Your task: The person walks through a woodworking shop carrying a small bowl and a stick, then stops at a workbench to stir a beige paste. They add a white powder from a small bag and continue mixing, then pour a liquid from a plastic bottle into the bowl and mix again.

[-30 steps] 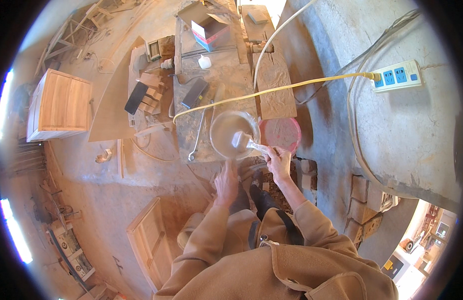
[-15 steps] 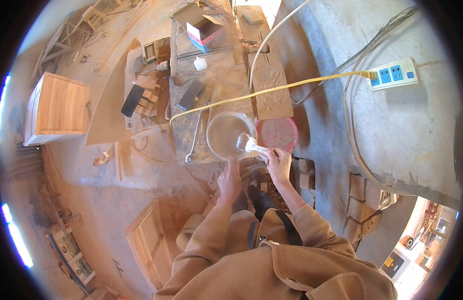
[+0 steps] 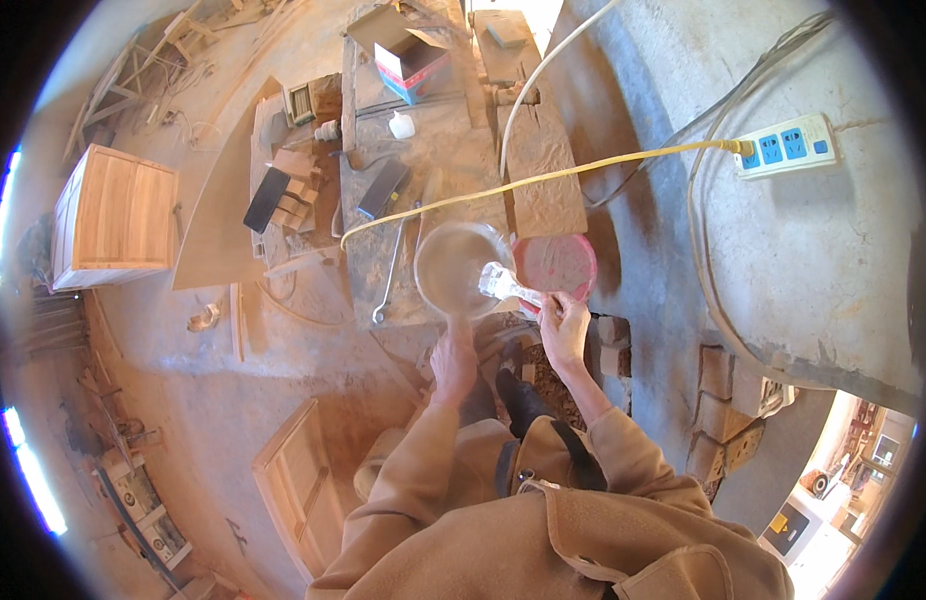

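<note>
White coats the flat brush [image 3: 498,281], pinched in the right hand [image 3: 564,328]; it has shifted toward the right rim of the bucket [image 3: 421,270] — apparently covering less of its mouth. Left hand [image 3: 453,364]: near side, grip unclear.

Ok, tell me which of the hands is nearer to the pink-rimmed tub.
Right. The right hand, gripping a white-headed tool, is just on the near side of the pink-rimmed tub; the left hand is farther off, to its left and closer to the body.
</note>
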Tool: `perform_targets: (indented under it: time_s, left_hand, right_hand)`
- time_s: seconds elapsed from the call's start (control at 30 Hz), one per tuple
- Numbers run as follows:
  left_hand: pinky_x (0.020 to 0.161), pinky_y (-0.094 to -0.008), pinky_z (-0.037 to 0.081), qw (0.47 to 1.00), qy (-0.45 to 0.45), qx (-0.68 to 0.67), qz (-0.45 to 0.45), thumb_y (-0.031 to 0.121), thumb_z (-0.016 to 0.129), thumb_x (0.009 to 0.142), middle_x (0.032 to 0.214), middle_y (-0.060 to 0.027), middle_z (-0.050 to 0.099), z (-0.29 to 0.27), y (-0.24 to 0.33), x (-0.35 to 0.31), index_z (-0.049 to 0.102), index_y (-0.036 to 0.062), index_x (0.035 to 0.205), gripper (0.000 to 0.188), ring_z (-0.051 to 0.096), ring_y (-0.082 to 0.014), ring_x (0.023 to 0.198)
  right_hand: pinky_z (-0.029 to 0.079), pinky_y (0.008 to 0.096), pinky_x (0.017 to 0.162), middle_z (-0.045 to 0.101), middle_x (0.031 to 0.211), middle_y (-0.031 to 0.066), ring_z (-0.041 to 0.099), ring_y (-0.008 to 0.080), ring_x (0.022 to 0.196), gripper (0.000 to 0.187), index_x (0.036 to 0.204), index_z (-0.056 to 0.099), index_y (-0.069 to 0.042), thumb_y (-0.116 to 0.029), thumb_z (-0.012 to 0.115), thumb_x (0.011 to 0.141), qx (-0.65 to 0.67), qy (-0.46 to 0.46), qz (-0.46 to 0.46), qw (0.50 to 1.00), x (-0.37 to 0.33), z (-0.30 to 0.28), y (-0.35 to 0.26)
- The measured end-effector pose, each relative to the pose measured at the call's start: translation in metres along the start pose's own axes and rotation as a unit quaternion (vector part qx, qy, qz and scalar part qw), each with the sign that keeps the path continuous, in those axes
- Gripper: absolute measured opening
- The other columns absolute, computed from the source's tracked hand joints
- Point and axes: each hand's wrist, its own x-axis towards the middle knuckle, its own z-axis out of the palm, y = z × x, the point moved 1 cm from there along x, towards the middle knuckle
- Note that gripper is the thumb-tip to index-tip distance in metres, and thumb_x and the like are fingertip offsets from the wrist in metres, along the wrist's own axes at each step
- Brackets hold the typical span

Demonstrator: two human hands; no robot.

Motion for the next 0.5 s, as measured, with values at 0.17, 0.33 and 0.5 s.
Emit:
perform_targets:
  time_s: [0.17, 0.33, 0.5]
  left_hand:
    - [0.076, -0.0605, 0.045, 0.998, -0.011, -0.031, -0.049, 0.03, 0.048, 0.101, 0.095, -0.0307, 0.066, 0.004, -0.015, 0.002, 0.05, 0.0069, 0.128, 0.036, 0.061, -0.052, 0.091]
    - [0.078, -0.063, 0.042, 0.996, -0.022, -0.063, -0.062, 0.033, 0.045, 0.101, 0.093, -0.031, 0.066, 0.0, -0.015, 0.0, 0.051, 0.012, 0.13, 0.036, 0.06, -0.0531, 0.092]
    - [0.076, -0.0604, 0.044, 0.996, -0.028, -0.07, -0.045, 0.03, 0.048, 0.101, 0.094, -0.0305, 0.066, -0.01, 0.004, -0.004, 0.051, 0.008, 0.129, 0.036, 0.061, -0.0519, 0.09]
  right_hand:
    - [0.046, 0.0317, 0.058, 0.061, 0.065, 0.01, 0.055, 0.0111, 0.06, 0.02, 0.087, 0.066, 0.008, -0.01, 0.06, 0.094, -0.045, 0.011, -0.006, 0.999, 0.002, 0.007, 0.003]
    - [0.05, 0.0434, 0.069, 0.067, 0.078, 0.0254, 0.067, 0.0398, 0.075, 0.023, 0.089, 0.068, 0.007, -0.013, 0.057, 0.092, -0.034, -0.024, 0.036, 0.998, 0.006, 0.011, 0.001]
    - [0.05, 0.043, 0.068, 0.067, 0.078, 0.0253, 0.067, 0.0391, 0.074, 0.024, 0.089, 0.068, 0.007, -0.014, 0.057, 0.092, -0.021, -0.03, 0.043, 0.998, 0.007, 0.016, 0.005]
